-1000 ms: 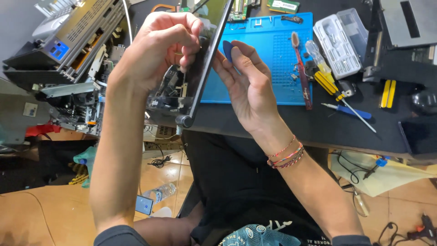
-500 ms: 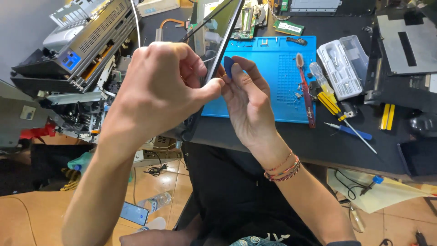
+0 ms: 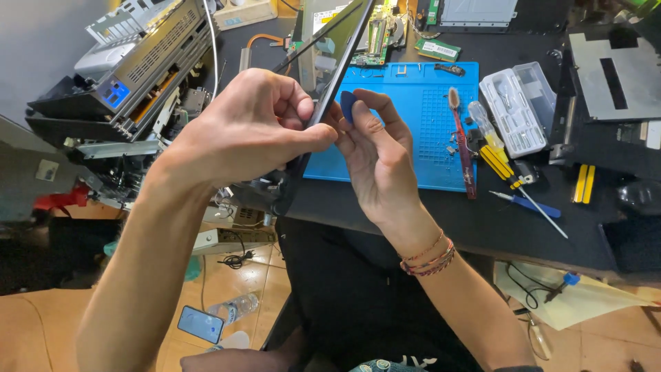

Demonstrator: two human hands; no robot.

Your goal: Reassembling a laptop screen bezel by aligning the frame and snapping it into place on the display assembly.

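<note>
Nearest the lens, at centre frame, I note both hands closed on their work. The left hand [image 3: 255, 131] pinches the near edge of a thin dark laptop panel [image 3: 337, 62], thumb pressed against that edge. The right hand [image 3: 375, 155] grips a small blue pick [image 3: 348, 105] between thumb and fingers, its tip at the same edge, touching or just beside it; I cannot tell which.

The panel stands tilted on its edge, running from lower centre toward the top of the frame above the dark worktop [image 3: 482, 220]. I judge it light, thin, stiff and fragile: hold it by the rim, not the face.

Beyond lies a blue mat [image 3: 420, 138]. To its right are a toothbrush [image 3: 460, 138], yellow-handled screwdrivers [image 3: 497, 160] and a clear parts box [image 3: 518, 107].
</note>
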